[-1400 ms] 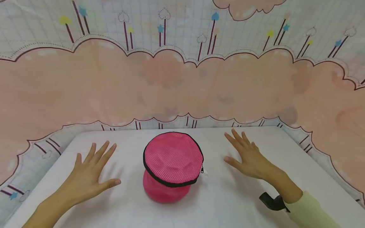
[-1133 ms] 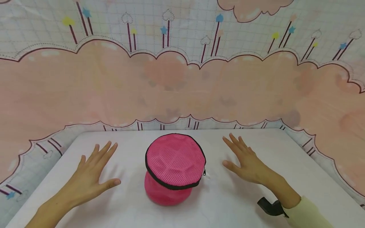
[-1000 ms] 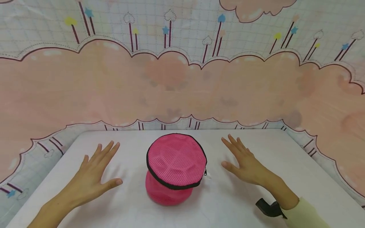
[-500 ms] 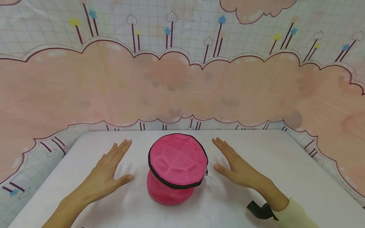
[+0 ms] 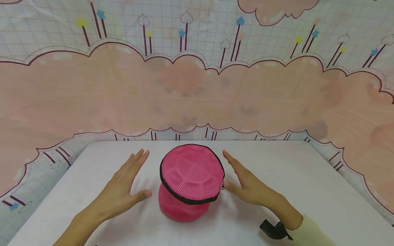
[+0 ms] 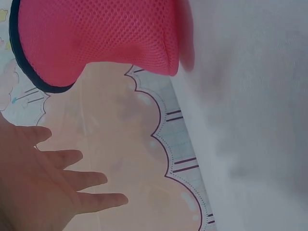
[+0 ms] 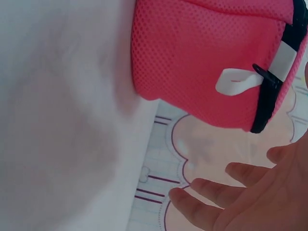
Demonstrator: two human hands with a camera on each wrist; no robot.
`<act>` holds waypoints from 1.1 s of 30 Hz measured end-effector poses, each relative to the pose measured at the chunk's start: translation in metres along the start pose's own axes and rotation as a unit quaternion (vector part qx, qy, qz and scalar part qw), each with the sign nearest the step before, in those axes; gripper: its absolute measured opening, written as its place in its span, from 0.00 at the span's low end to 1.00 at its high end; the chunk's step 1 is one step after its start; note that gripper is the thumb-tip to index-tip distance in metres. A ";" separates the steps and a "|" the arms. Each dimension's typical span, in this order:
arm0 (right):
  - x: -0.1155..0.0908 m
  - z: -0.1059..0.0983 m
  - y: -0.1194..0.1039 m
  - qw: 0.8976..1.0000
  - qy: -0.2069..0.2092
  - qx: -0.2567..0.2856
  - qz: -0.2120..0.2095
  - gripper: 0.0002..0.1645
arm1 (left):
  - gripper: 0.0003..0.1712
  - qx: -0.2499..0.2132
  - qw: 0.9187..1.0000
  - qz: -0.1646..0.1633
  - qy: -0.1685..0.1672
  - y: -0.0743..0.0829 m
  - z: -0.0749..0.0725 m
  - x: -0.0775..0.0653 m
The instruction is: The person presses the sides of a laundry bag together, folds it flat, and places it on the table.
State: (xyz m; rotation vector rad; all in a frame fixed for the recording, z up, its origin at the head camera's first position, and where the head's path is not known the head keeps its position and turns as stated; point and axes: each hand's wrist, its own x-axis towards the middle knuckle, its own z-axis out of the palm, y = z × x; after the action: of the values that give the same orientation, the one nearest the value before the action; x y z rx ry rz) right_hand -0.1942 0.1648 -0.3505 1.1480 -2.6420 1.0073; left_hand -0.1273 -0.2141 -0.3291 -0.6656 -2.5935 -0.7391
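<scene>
The head view shows one pink bag [image 5: 192,172] standing on one white counter [image 5: 326,181], between the person's two hands. The left grip [image 5: 120,189] is to the bag's left, near it, with a strip of counter showing between its thumb and the mesh. The right grip [image 5: 252,182] is closer, just beside the bag's right side; its thumb tip is right at the one zip pull [image 5: 223,186], and from here I can't tell whether they touch. Both grips are released, fingers straight, each thumb pointing in at the bag.

In the left wrist view I count four fingers, spread a little and apart from the bag. The right wrist view has four fingers too, below the bag's black rim [image 7: 265,108], where one white loop [image 7: 236,82] hangs against the side. One pale sleeve [image 5: 307,234] covers the right forearm, and one black strap [image 5: 274,229] sticks out by that wrist. Behind the counter is a peach-and-white backdrop [image 5: 197,92] printed with scalloped lines.
</scene>
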 end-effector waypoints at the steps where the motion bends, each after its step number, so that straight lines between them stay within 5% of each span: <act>1: 0.001 0.001 -0.001 1.000 -0.002 0.007 -0.001 0.49 | 0.54 -0.003 1.000 0.002 0.002 0.001 0.001 0.000; 13: 0.006 0.013 -0.008 0.994 -0.023 0.104 -0.005 0.49 | 0.55 -0.042 0.999 -0.007 -0.003 0.015 0.011 0.000; 33: 0.016 0.018 -0.023 0.984 -0.025 0.170 -0.040 0.47 | 0.50 -0.102 0.994 0.003 0.022 0.033 0.025 0.007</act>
State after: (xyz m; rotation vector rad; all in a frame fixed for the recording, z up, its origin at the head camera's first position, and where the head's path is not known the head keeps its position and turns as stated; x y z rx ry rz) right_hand -0.1871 0.1321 -0.3471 1.3430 -2.4996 1.4738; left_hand -0.1204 -0.1729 -0.3329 -0.7073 -2.4952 -1.0157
